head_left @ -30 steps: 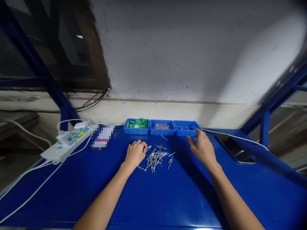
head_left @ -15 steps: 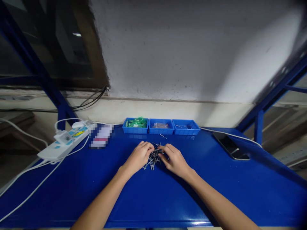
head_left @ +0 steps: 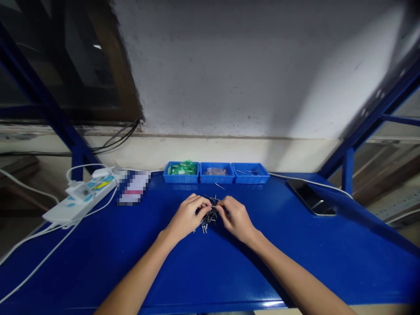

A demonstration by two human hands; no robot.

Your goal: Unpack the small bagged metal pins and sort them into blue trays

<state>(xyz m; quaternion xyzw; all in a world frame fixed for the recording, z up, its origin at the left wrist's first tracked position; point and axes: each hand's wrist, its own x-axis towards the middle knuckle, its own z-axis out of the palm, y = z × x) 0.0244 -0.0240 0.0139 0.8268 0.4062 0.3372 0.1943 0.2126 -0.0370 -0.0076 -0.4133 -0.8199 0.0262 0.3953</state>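
Observation:
My left hand [head_left: 190,215] and my right hand [head_left: 236,218] face each other over a small pile of thin metal pins [head_left: 205,224], silver and dark, on the blue table. Between the two pinches runs one thin metal pin [head_left: 213,206], level, with an end at each hand's fingertips. Fingers cover parts of the pile and the pin's ends. Beyond the pile, a single loose pin [head_left: 219,186] lies in front of the bins.
Three blue bins stand along the back: one with green plastic bags [head_left: 182,167], one with a clear bag [head_left: 215,171], and a right bin [head_left: 250,179] with a few pins. A white power strip [head_left: 78,202] with cables is left; a dark phone [head_left: 310,197] lies right.
My hands have come closer together, and the thin pin now spans between both sets of fingertips. The whole view has shifted slightly.

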